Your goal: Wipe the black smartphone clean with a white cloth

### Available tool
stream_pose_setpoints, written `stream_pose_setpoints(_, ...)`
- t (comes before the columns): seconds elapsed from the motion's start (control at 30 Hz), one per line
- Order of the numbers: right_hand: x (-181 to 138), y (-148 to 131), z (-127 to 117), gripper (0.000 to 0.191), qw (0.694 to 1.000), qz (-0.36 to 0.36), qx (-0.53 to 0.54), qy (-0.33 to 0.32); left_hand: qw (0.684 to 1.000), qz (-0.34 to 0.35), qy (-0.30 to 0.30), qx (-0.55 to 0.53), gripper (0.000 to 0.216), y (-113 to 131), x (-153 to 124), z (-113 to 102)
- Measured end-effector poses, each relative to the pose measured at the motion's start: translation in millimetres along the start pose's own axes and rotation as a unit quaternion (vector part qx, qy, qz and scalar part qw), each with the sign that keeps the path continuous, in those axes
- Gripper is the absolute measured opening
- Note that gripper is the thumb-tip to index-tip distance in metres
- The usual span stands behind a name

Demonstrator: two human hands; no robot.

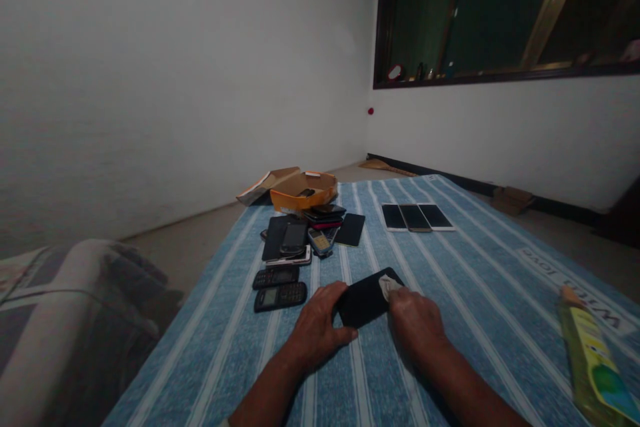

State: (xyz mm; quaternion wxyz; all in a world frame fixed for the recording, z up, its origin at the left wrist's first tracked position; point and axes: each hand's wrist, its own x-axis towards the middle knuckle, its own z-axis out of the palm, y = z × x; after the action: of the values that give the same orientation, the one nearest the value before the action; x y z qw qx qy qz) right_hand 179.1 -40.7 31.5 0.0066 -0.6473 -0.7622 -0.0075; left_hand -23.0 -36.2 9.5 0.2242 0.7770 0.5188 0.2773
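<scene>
1. A left hand (pixel 317 323) grips one end of a dark phone (pixel 364 300), fingers over its left side, thumb at its near edge.
2. The right hand (pixel 417 320) pinches a crumpled white wipe (pixel 387 285) against the phone's opposite end.
3. The phone lies slantwise between both hands, well inside the edges of a blue striped cloth (pixel 480 320).
4. Toward the cloth's left edge, two keypad phones (pixel 280 296) lie side by side, just nearer than a jumbled pile of phones (pixel 294 238).
5. An open orange box (pixel 287 203) sits near the far left corner.
6. Three phones (pixel 416 217) line up near the far edge; a yellow-green bottle (pixel 595 367) is toward the right edge.
</scene>
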Motion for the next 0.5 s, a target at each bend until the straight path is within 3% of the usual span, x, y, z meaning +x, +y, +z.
stream_pose_setpoints(0.23, -11.9, -21.4, 6.5, 0.034, 0.999, -0.051, -0.008, 0.018, 1.000, 0.016, 0.005, -0.005, 0.061, -2.4, 0.5, 1.1)
stream_pose_setpoints(0.5, -18.8, -41.2, 18.7, 0.024, 0.990, -0.110, 0.032, 0.080, 1.000, 0.010, 0.022, -0.002, 0.063, -2.8, 0.8, 1.4)
